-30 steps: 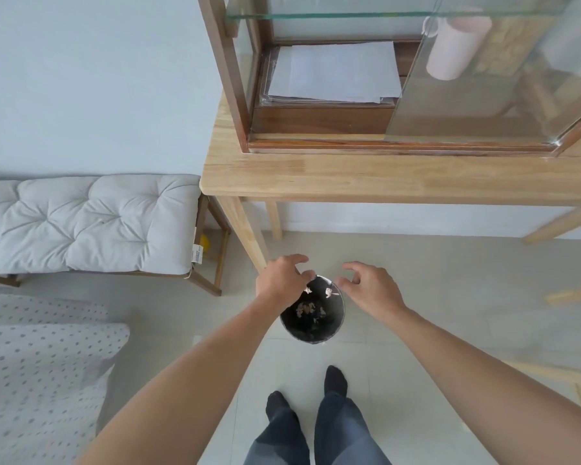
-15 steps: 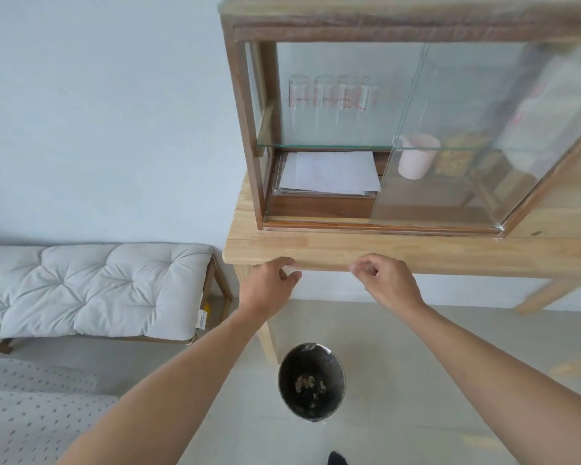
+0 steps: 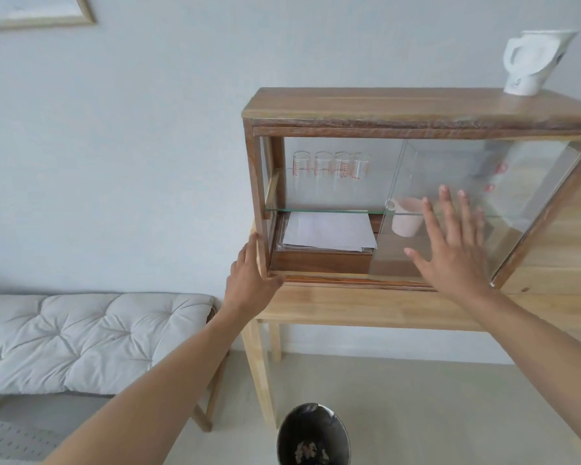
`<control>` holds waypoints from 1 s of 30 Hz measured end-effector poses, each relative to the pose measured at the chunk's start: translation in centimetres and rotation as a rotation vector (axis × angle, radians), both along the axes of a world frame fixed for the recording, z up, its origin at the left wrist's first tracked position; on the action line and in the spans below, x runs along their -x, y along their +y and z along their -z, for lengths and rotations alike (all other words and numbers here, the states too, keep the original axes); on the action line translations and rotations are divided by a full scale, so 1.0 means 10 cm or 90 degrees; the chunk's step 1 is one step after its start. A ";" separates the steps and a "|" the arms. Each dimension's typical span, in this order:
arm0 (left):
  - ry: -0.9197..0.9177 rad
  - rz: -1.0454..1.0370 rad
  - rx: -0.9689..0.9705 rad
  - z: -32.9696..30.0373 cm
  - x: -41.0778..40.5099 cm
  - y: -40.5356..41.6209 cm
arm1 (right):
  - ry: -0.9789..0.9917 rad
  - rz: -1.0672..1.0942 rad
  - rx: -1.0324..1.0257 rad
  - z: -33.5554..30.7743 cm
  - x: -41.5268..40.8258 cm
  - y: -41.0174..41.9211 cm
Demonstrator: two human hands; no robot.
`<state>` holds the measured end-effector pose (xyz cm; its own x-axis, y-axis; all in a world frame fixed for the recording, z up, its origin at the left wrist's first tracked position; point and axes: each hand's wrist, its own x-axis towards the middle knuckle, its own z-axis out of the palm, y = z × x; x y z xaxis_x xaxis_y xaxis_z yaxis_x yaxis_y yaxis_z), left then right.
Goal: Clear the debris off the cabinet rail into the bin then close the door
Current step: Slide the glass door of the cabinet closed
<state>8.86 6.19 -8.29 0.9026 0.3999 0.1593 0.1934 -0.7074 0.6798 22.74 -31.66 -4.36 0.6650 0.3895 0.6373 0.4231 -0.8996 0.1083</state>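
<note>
— What do you have around you up high?
— You see a white kettle (image 3: 534, 63) with its handle to your left, and the corner of a framed picture (image 3: 36, 11) on the pale wall.
— And lower down?
— Four glasses (image 3: 331, 166) with red markings stand in a row, a pink mug (image 3: 406, 217) and a stack of white paper (image 3: 329, 231) sit below them, a wooden table (image 3: 366, 308) stands underneath, and a tufted white bench (image 3: 88, 340) is to your left.

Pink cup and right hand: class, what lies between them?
In the head view, the glass door separates the flat right hand from the pink cup inside the cabinet.
</note>
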 end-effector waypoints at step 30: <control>-0.018 0.029 0.045 0.08 0.05 -0.03 | -0.120 -0.101 0.181 -0.14 0.00 1.83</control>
<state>8.40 5.92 -9.09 0.9161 0.3689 0.1574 0.1421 -0.6655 0.7327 22.77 -13.34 -2.92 0.4636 0.6575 0.5940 0.5036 -0.7471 0.4339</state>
